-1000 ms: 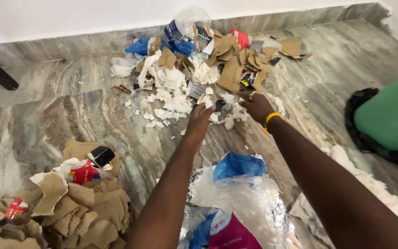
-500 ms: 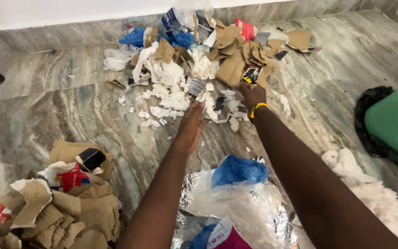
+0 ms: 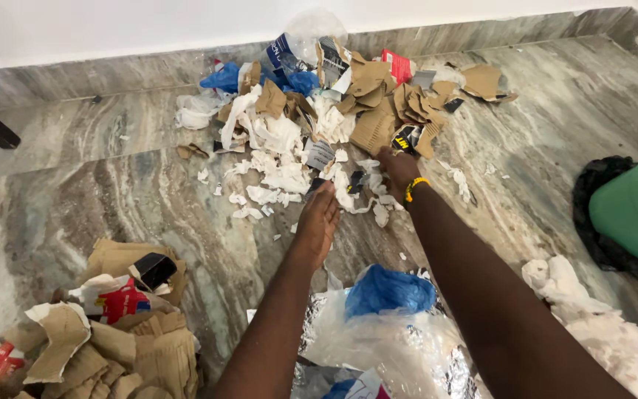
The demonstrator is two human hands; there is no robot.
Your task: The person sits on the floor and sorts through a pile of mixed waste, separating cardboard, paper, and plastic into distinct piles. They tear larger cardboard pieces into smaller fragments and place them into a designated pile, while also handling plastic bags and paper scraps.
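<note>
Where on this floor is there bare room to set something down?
Bare marble floor lies left of the left hand, between the mixed scrap heap and the cardboard pile. Another patch lies between the right hand and the green bin. It is crowded around both hands.

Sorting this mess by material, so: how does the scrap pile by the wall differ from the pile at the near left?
The pile by the wall mixes white paper, brown cardboard and blue plastic; the near-left pile is mostly brown cardboard. The pile by the wall is spread out, with shreds trailing toward both hands; the near-left pile is compact. The right hand reaches into the pile by the wall; no hand touches the near-left pile. Both lie on the marble floor.
</note>
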